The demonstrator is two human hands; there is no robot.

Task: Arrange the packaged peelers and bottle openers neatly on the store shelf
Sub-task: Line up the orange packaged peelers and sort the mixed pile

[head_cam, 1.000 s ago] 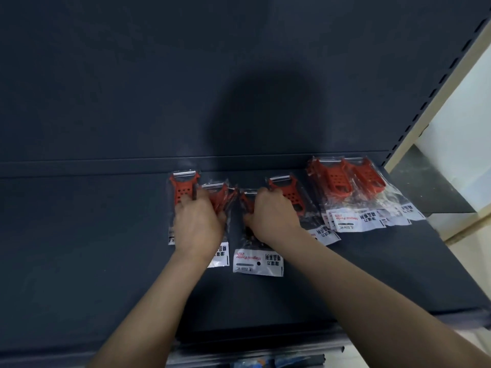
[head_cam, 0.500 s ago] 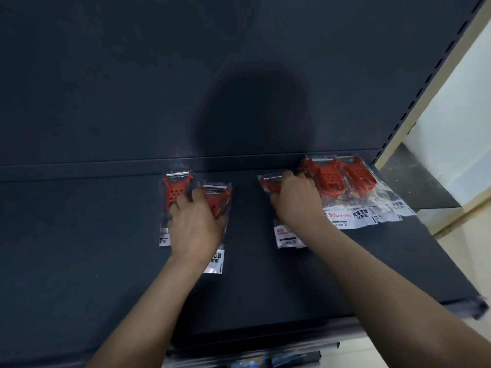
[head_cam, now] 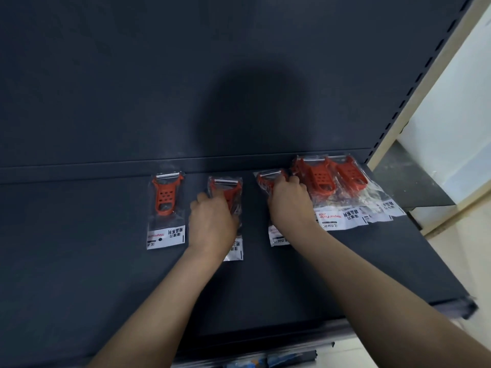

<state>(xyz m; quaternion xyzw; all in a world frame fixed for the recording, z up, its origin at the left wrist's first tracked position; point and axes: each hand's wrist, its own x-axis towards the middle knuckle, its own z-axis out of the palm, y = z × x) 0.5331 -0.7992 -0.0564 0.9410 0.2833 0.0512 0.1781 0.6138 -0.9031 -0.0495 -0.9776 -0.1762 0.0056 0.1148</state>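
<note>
Red peelers in clear bags with white labels lie along the back of the dark shelf. The leftmost packaged peeler lies alone and untouched. My left hand rests on the second packaged peeler, fingers curled over its lower part. My right hand covers the third packaged peeler, fingers curled at its top edge. Right of it sits an overlapping pile of packaged peelers. I see no bottle openers.
The dark back panel rises behind the shelf. A slotted upright and a pale wall bound the right side. The shelf's front lip runs below my forearms, with blurred goods on a lower level.
My left hand has slid right off the leftmost peeler onto the second one, which now lies apart from it. My right hand stays on the third peeler beside the pile.
</note>
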